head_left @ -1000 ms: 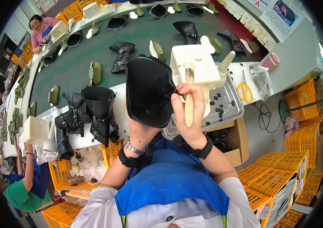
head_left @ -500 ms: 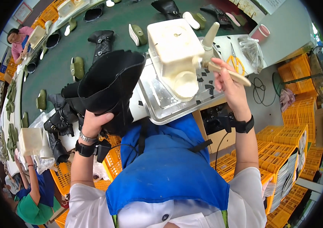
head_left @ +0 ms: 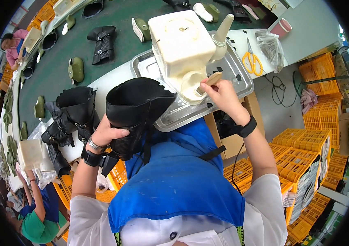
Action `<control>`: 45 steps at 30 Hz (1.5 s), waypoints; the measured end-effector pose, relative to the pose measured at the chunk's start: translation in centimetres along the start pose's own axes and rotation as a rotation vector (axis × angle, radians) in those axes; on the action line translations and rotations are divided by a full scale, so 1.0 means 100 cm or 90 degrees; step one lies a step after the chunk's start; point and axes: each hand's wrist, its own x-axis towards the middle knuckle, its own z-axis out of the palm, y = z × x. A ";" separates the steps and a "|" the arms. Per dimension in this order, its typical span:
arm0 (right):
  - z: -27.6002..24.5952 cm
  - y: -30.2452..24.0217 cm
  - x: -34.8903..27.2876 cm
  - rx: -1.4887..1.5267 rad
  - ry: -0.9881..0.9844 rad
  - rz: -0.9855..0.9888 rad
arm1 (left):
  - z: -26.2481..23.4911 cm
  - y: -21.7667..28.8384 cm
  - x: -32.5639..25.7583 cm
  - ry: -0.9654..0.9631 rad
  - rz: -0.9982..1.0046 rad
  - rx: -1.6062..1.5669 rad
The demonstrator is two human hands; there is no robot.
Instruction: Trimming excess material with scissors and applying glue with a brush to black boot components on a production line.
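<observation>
Wrapped round the shaft of a black boot [head_left: 135, 107], my left hand [head_left: 108, 134] holds it with its wide opening facing up, in front of my blue apron. My right hand [head_left: 223, 97] grips a brush [head_left: 211, 81] by its pale wooden handle. The brush's bristles are down in the round cup of a cream-coloured glue container [head_left: 182, 41]; the cup [head_left: 193, 85] has white stuff in it. The container stands on a metal tray [head_left: 246, 84]. Behind it rises a cream squeeze bottle [head_left: 223, 37] with a long cone spout.
Black boots [head_left: 75, 106] stand to the left of my left hand. Orange-handled scissors [head_left: 251, 61] and a plastic bag [head_left: 271, 49] lie right of the tray. Boots and green clogs [head_left: 76, 69] rest on the green belt [head_left: 117, 78]. Orange crates [head_left: 297, 160] are stacked at right. Two people work at left.
My right hand has moved left and down, bringing the brush from beside the container into its cup. The boot in my left hand has shifted down and right, away from the other boots.
</observation>
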 end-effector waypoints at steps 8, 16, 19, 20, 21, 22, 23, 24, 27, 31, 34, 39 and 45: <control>-0.024 -0.009 -0.002 0.027 0.008 0.027 | -0.007 -0.022 0.013 -0.135 -0.074 -0.122; -0.045 -0.040 0.011 0.461 0.016 0.141 | 0.011 -0.023 0.034 -0.288 -0.081 -0.101; -0.035 -0.078 0.012 0.408 -0.008 -0.009 | 0.019 -0.020 0.038 -0.296 -0.041 -0.083; -0.030 -0.082 0.013 0.408 -0.007 -0.008 | 0.020 -0.017 0.038 -0.297 -0.042 -0.083; -0.025 -0.086 0.014 0.336 -0.033 -0.107 | 0.021 -0.014 0.038 -0.302 -0.037 -0.075; -0.023 -0.087 0.014 0.263 -0.058 -0.205 | 0.021 -0.012 0.038 -0.306 -0.031 -0.066; -0.024 -0.091 0.013 0.239 -0.086 -0.177 | 0.020 -0.014 0.037 -0.305 -0.031 -0.068; -0.024 -0.090 0.012 0.239 -0.088 -0.177 | 0.017 -0.016 0.035 -0.295 -0.035 -0.063; -0.027 -0.085 0.007 0.230 -0.084 -0.138 | 0.011 -0.019 0.030 -0.276 -0.019 -0.049; -0.021 -0.073 -0.002 0.250 -0.041 -0.130 | 0.004 -0.020 0.024 -0.258 -0.002 -0.026; -0.019 -0.071 -0.007 0.257 -0.010 -0.128 | 0.005 -0.016 0.021 -0.214 0.029 0.005; -0.017 -0.078 -0.001 0.186 -0.004 -0.135 | 0.006 0.002 0.016 -0.141 0.116 0.185; -0.003 -0.087 0.017 0.085 0.117 -0.189 | 0.034 0.015 0.013 -0.026 0.284 0.264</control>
